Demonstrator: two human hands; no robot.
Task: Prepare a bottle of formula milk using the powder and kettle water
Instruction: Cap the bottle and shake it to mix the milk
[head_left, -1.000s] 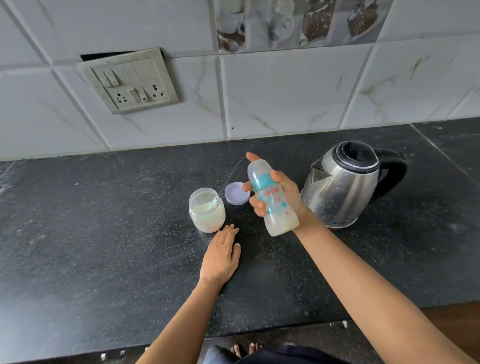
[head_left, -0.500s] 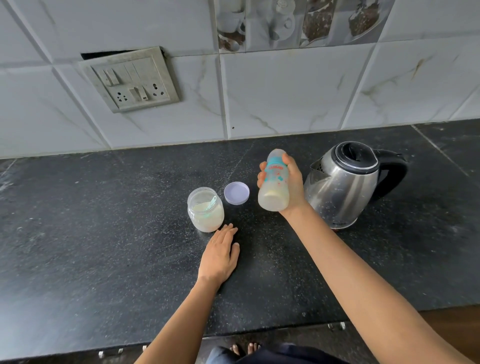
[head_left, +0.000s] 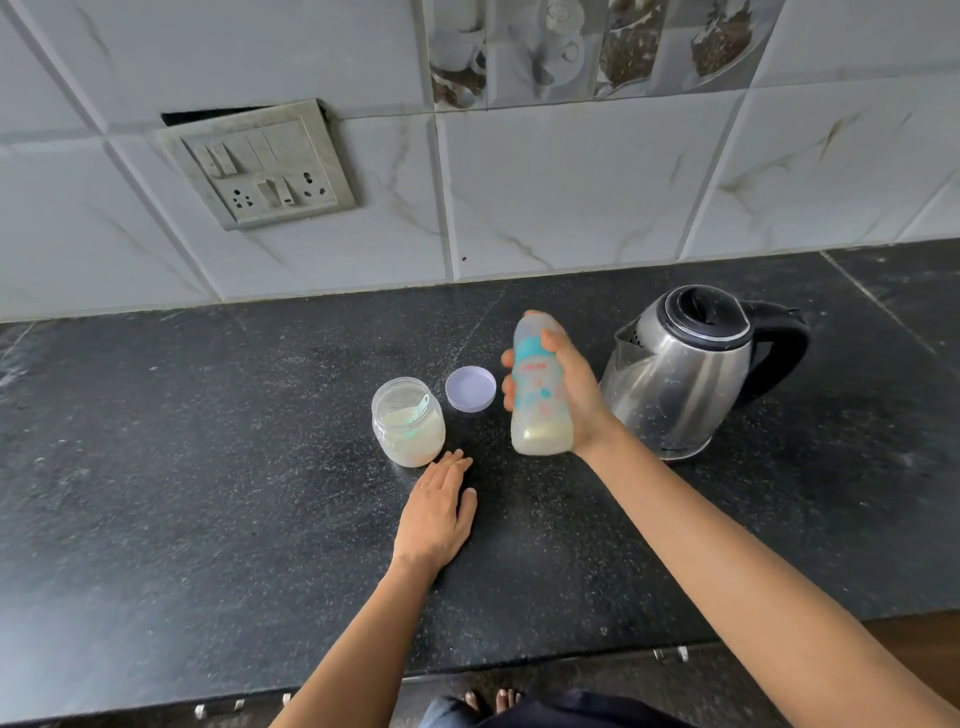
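A: Item one, the feeding bottle (head_left: 535, 410)?
B: Clear plastic, teal band and printed marks, pale milky liquid pooled at the base. Held in the air above the countertop (head_left: 208, 467), between the lid (head_left: 470, 388) and the kettle (head_left: 680, 374), leaning a little, base toward the camera. Top end blurred; cap detail cannot be told.
A: Held by?
B: Right hand (head_left: 574, 400), fingers and thumb wrapped round the bottle's middle, grasping it from the kettle side.
A: Item two, left hand (head_left: 439, 512)?
B: Flat on the countertop, palm down, fingers straight and close together, holding nothing. Fingertips just beside the foot of the powder jar (head_left: 409, 422); contact cannot be told. One thin ring (head_left: 425, 484) on a finger.
A: Item three, the powder jar?
B: Clear, upright, open at the top, part filled with pale powder. A light green scoop (head_left: 420, 408) lies inside, on the powder.
A: The lid?
B: Round, lilac, lying on the countertop just behind and to the right of the jar, a small gap between them.
A: Item four, the kettle?
B: Steel body, black top and handle, standing on the countertop right of the bottle, spout toward the bottle, handle on the far side.
A: Backdrop?
B: Marbled white wall tiles (head_left: 571, 197); a grey switch plate (head_left: 260, 163) with sockets, upper left
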